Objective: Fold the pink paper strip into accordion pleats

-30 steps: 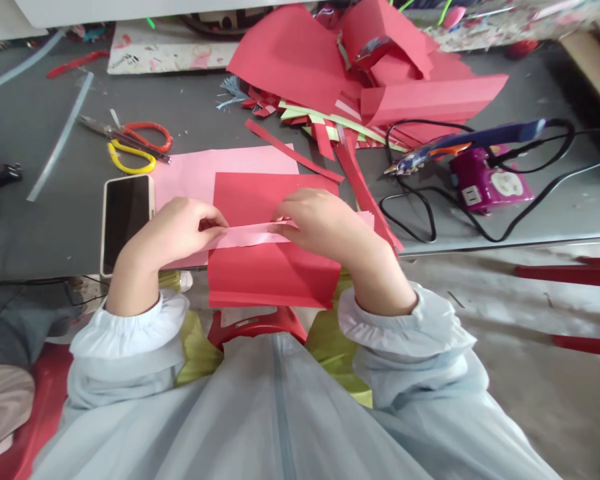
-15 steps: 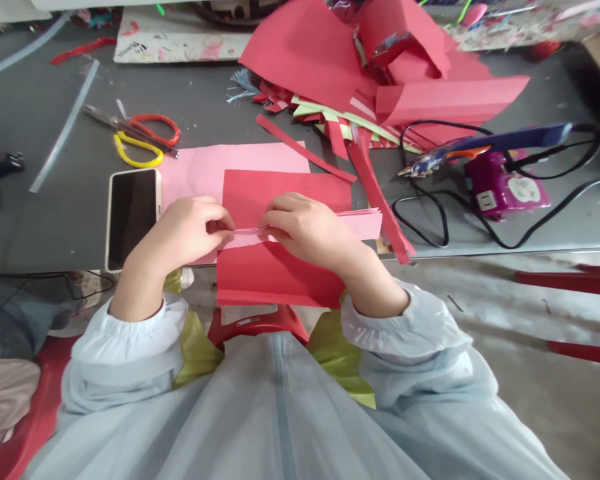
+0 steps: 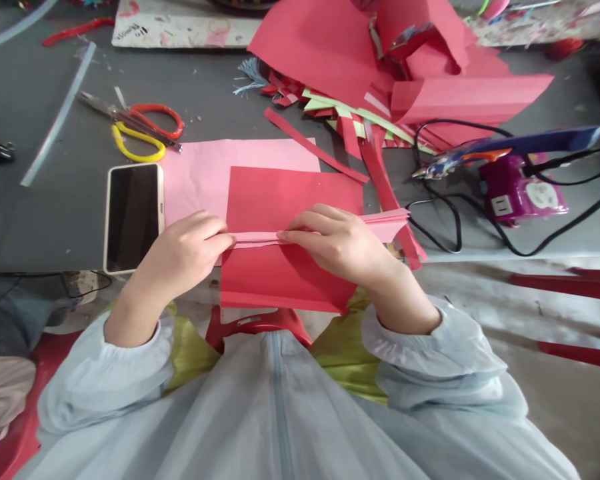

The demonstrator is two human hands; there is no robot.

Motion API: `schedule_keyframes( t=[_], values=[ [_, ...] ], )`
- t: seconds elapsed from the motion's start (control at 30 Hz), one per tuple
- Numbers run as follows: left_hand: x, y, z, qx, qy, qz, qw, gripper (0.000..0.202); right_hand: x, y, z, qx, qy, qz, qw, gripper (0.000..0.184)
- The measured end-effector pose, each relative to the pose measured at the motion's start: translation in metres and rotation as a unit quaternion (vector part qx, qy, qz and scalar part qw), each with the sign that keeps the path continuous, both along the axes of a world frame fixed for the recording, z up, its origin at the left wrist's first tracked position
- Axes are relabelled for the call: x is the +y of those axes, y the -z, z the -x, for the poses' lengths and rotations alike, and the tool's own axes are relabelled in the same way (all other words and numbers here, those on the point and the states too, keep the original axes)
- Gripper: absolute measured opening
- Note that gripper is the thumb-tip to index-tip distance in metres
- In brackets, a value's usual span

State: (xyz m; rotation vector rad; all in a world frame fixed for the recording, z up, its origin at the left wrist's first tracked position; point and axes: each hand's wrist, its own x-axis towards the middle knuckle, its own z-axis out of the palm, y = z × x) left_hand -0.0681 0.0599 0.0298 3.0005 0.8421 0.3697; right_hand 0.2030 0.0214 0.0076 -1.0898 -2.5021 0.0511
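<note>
My left hand (image 3: 190,250) pinches the left end of a folded pink paper strip (image 3: 385,223), fingers closed on it. My right hand (image 3: 337,240) presses and grips the same strip near its middle, fingertips pointing left. The strip looks like several thin accordion layers and sticks out to the right past my hand. It lies across a red paper sheet (image 3: 290,193) that overhangs the table's near edge. Under the red sheet is a flat pink sheet (image 3: 205,170).
A phone (image 3: 133,217) lies face up left of my hands. Scissors with red and yellow handles (image 3: 140,130) sit beyond it. A heap of red paper scraps (image 3: 380,60) fills the back. A blue glue gun (image 3: 510,143), purple socket block (image 3: 523,190) and black cables lie at right.
The pink strip has been folded narrower, from a flat band to a thin stack. Both hands have shifted slightly along it, and the view has tilted a little.
</note>
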Motion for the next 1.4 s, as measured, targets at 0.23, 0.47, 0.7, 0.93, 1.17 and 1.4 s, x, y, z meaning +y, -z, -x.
schedule_keyframes(
  t=[0.23, 0.47, 0.7, 0.93, 1.17, 1.4],
  values=[
    [-0.014, -0.001, -0.001, 0.034, 0.003, -0.061, 0.998, 0.027, -0.007, 0.002, -0.009, -0.017, 0.003, -0.033, 0.999, 0.033],
    [-0.020, -0.002, -0.004, 0.069, 0.010, -0.117, 0.991, 0.022, -0.009, 0.000, -0.010, -0.026, 0.019, 0.004, 0.999, 0.036],
    [-0.026, -0.006, -0.009, 0.105, -0.001, -0.099, 0.990, 0.025, -0.006, -0.013, 0.007, -0.038, 0.077, 0.080, 0.993, 0.028],
    [-0.041, -0.006, -0.025, 0.125, -0.027, -0.167, 0.978, 0.025, 0.007, -0.026, 0.044, -0.065, 0.131, 0.164, 0.976, 0.020],
    [-0.057, 0.001, -0.040, 0.136, -0.073, -0.217, 0.964, 0.031, 0.014, -0.025, 0.058, -0.069, 0.132, 0.194, 0.970, 0.016],
    [-0.052, 0.003, -0.030, 0.082, -0.089, -0.179, 0.976, 0.027, 0.014, -0.021, 0.057, -0.053, 0.116, 0.202, 0.971, 0.018]
  ],
)
